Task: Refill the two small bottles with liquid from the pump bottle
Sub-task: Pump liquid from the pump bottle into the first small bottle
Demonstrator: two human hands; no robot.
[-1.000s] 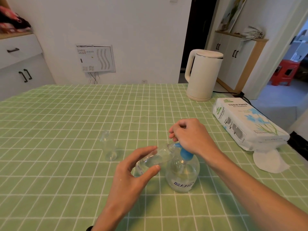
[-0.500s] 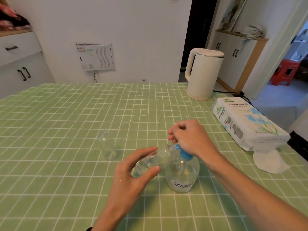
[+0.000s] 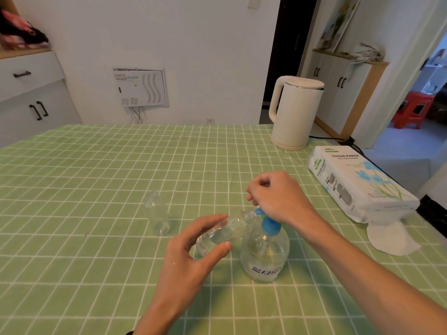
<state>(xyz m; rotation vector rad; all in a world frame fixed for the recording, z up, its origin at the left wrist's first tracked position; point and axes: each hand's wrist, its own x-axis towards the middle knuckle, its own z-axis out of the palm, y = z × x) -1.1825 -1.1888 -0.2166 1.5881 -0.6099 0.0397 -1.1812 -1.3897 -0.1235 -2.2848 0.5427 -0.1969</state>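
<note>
A person sits at a table covered in a green checked cloth (image 3: 96,177), seen from their own head looking down at both hands. The clear pump bottle (image 3: 266,257), with a blue pump head, stands upright on the cloth in front of them.

The right hand (image 3: 278,197) sits on top of the pump head with its fingers curled over it, hiding the nozzle. The left hand (image 3: 191,257), just left of the pump bottle, grips one small clear bottle (image 3: 222,233) between thumb and fingertips. This bottle is tilted almost on its side, and its open mouth meets the pump's spout under the right hand. A little clear liquid seems to lie along its lower wall, so it looks only partly filled.

The second small bottle (image 3: 157,213) stands upright on the cloth, uncapped, well to the left of the pump bottle and a little farther from the person. No hand touches it. It looks empty or nearly so, though clear liquid in clear plastic is hard to judge.

By this reading the task is in its first half: one bottle is being filled and the other is not yet started. No caps are visible.

Behind and to the right of the pump bottle stand a cream kettle (image 3: 295,114) and a tissue pack (image 3: 358,184).
</note>
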